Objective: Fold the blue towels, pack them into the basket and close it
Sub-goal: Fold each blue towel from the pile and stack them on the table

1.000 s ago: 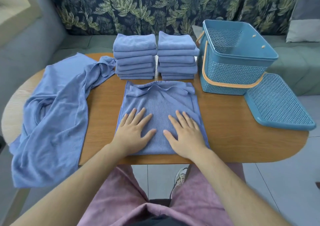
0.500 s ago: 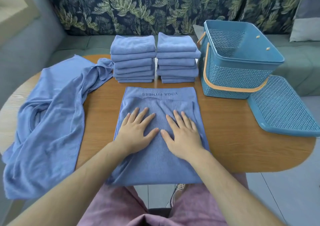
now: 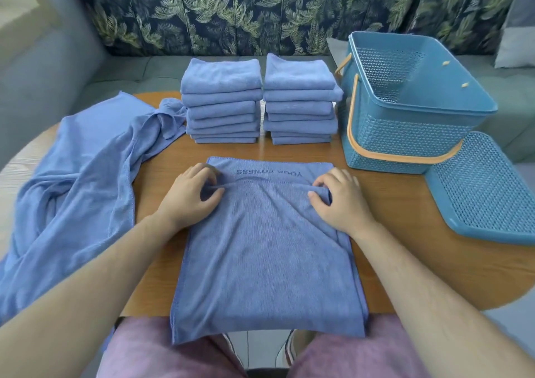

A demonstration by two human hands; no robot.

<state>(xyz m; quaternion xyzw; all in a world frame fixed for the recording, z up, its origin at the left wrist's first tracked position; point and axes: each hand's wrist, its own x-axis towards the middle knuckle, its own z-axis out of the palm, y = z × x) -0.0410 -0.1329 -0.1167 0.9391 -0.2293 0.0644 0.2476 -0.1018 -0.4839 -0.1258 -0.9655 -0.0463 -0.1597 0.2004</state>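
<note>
While the blue towel (image 3: 260, 247) lies doubled on the wooden table (image 3: 390, 204) directly before the person, its near end is seen to hang over the table's near edge, above the pink shorts (image 3: 150, 348). The far edge of its upper layer is pinched at both corners: the left hand (image 3: 191, 195) is closed on the left corner and the right hand (image 3: 338, 201) on the right corner, fingers curled and thumbs tucked under the cloth. The hands are held well apart, at the towel's full width. Beyond the pinched edge a strip of the lower layer is exposed, on which the lettering "YOGA FITNESS" is read upside down. Behind the towel, two piles of folded blue towels are noted side by side, the left stack (image 3: 223, 102) and the right stack (image 3: 299, 102), just apart from each other. Unfolded blue cloth (image 3: 81, 180) is spread loosely over the table's left end. At the right, the blue perforated basket (image 3: 405, 134) stands uncovered, its orange handle (image 3: 351, 128) lowered across the front wall. Its lid (image 3: 486, 186) lies beside it at the table's right edge. A leaf-print sofa (image 3: 231, 9) is recorded behind.
</note>
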